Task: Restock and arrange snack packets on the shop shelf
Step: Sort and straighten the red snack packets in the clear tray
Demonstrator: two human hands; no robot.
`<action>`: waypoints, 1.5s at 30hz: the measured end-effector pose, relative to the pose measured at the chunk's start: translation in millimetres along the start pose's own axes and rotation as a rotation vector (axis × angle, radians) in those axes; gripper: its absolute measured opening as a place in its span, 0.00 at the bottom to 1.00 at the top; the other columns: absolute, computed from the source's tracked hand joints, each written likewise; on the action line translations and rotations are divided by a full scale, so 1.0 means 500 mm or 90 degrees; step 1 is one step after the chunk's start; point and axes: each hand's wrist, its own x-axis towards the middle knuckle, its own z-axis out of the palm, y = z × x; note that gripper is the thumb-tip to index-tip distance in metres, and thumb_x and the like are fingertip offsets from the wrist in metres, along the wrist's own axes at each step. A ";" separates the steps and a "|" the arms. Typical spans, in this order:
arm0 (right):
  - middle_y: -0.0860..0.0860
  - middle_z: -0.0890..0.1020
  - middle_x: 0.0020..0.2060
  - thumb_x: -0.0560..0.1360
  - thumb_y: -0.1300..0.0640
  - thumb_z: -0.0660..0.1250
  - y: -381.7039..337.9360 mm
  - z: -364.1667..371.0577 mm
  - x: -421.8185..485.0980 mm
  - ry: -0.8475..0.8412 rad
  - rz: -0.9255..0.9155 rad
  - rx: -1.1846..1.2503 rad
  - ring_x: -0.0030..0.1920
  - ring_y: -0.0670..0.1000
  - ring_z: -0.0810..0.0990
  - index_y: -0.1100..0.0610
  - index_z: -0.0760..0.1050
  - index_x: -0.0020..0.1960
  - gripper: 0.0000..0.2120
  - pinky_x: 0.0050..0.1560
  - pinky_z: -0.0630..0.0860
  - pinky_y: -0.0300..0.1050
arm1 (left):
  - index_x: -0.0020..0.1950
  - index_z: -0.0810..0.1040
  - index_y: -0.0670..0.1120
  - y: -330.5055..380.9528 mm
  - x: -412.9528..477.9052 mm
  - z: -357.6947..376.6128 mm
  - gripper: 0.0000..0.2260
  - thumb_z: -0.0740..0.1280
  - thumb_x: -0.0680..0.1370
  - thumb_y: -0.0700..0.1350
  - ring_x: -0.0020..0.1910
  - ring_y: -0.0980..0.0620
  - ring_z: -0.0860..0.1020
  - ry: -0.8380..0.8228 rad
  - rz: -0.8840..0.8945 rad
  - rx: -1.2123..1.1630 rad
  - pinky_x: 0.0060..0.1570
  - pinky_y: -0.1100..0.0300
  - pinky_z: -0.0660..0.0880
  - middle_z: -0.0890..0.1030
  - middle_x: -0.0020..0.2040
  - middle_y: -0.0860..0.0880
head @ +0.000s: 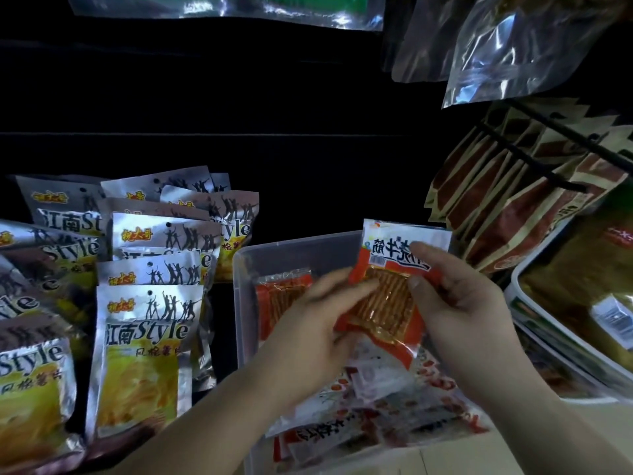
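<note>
- Two hands share one packet: the left hand (308,323) pinches the left edge of the red-and-white plastic snack packet (387,303), and the right hand (459,303) clamps its right side, thumb on the front and fingers curled over the top.
- It is held upright in the air above the clear rectangular plastic bin (294,243), printed face toward the camera.
- I judge it is being squared up for placing. Keep the label forward and top edge up, then lower it into line with the matching red packet (277,296) already standing in the bin.
- Its clear window shows flat orange sticks. The film looks glossy and thin, so it will likely flop or slide; gripping the sealed edges should steady it.
- Silver-and-yellow foil chip packets (147,341) stand in rows left of the bin.
</note>
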 end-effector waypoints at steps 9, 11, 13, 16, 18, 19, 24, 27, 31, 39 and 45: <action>0.43 0.81 0.67 0.84 0.65 0.60 -0.019 0.027 -0.023 -0.247 -0.096 0.036 0.68 0.45 0.79 0.47 0.76 0.72 0.22 0.65 0.78 0.42 | 0.69 0.76 0.59 0.053 0.023 -0.013 0.19 0.72 0.80 0.44 0.54 0.56 0.84 0.039 -0.111 -0.239 0.56 0.49 0.82 0.84 0.56 0.57; 0.45 0.80 0.68 0.83 0.63 0.60 -0.026 0.028 -0.029 -0.313 -0.079 0.089 0.69 0.49 0.79 0.45 0.76 0.73 0.22 0.66 0.78 0.44 | 0.65 0.76 0.56 0.043 0.030 -0.023 0.16 0.70 0.81 0.40 0.49 0.55 0.85 0.085 -0.125 -0.224 0.51 0.49 0.84 0.86 0.51 0.56; 0.51 0.81 0.65 0.83 0.62 0.62 -0.029 0.020 -0.018 -0.253 -0.155 -0.003 0.59 0.58 0.84 0.40 0.72 0.75 0.25 0.56 0.83 0.52 | 0.62 0.77 0.56 0.019 0.034 -0.029 0.13 0.68 0.82 0.39 0.50 0.56 0.85 0.097 -0.128 -0.194 0.52 0.50 0.83 0.86 0.50 0.55; 0.56 0.70 0.76 0.80 0.58 0.71 -0.022 0.008 0.033 -0.134 -0.253 -0.243 0.41 0.56 0.84 0.33 0.55 0.81 0.40 0.42 0.82 0.54 | 0.61 0.77 0.53 -0.001 0.049 -0.024 0.11 0.66 0.81 0.40 0.52 0.51 0.85 0.092 -0.151 -0.207 0.53 0.42 0.83 0.86 0.52 0.52; 0.48 0.66 0.78 0.77 0.54 0.75 -0.012 0.012 0.074 -0.117 -0.315 -0.342 0.48 0.50 0.85 0.37 0.63 0.80 0.37 0.48 0.83 0.52 | 0.60 0.78 0.52 -0.009 0.061 -0.017 0.12 0.66 0.81 0.37 0.54 0.52 0.85 0.098 -0.138 -0.217 0.55 0.43 0.83 0.86 0.52 0.51; 0.48 0.73 0.72 0.76 0.56 0.76 -0.004 0.016 0.093 -0.108 -0.348 -0.346 0.52 0.49 0.85 0.44 0.74 0.74 0.29 0.51 0.83 0.52 | 0.59 0.79 0.52 -0.014 0.069 -0.016 0.12 0.67 0.81 0.37 0.54 0.53 0.85 0.098 -0.121 -0.212 0.57 0.44 0.82 0.85 0.53 0.52; 0.50 0.80 0.51 0.73 0.63 0.76 0.063 0.025 0.132 -0.062 -0.351 -0.510 0.51 0.52 0.83 0.55 0.86 0.54 0.10 0.54 0.81 0.52 | 0.66 0.79 0.56 -0.058 0.057 -0.048 0.17 0.70 0.80 0.39 0.61 0.60 0.79 0.045 -0.156 0.008 0.64 0.56 0.78 0.82 0.62 0.57; 0.47 0.82 0.58 0.78 0.51 0.74 0.052 0.026 0.128 -0.244 -0.054 -0.591 0.57 0.49 0.81 0.47 0.82 0.63 0.14 0.55 0.76 0.42 | 0.67 0.79 0.56 -0.068 0.017 -0.080 0.16 0.71 0.80 0.44 0.59 0.60 0.80 -0.013 -0.199 0.078 0.63 0.56 0.79 0.82 0.61 0.58; 0.38 0.74 0.59 0.76 0.47 0.75 0.024 0.004 0.095 -0.280 -0.066 -0.620 0.57 0.43 0.74 0.43 0.76 0.70 0.23 0.57 0.70 0.37 | 0.70 0.78 0.56 -0.048 -0.035 -0.099 0.20 0.72 0.78 0.57 0.63 0.61 0.77 -0.151 -0.146 0.213 0.66 0.55 0.76 0.79 0.66 0.60; 0.41 0.59 0.80 0.68 0.50 0.83 0.074 -0.010 0.084 -0.513 0.032 -0.690 0.80 0.46 0.58 0.41 0.61 0.81 0.49 0.76 0.64 0.43 | 0.80 0.63 0.56 -0.053 -0.026 -0.072 0.45 0.72 0.68 0.71 0.71 0.49 0.69 -0.339 -0.116 0.527 0.66 0.50 0.74 0.71 0.73 0.55; 0.39 0.62 0.77 0.74 0.47 0.75 0.113 -0.010 0.108 -0.473 -0.105 -0.804 0.76 0.48 0.65 0.38 0.62 0.79 0.38 0.73 0.69 0.48 | 0.78 0.65 0.55 -0.063 -0.011 -0.060 0.36 0.73 0.73 0.60 0.69 0.47 0.70 -0.368 -0.121 0.570 0.61 0.49 0.77 0.71 0.71 0.53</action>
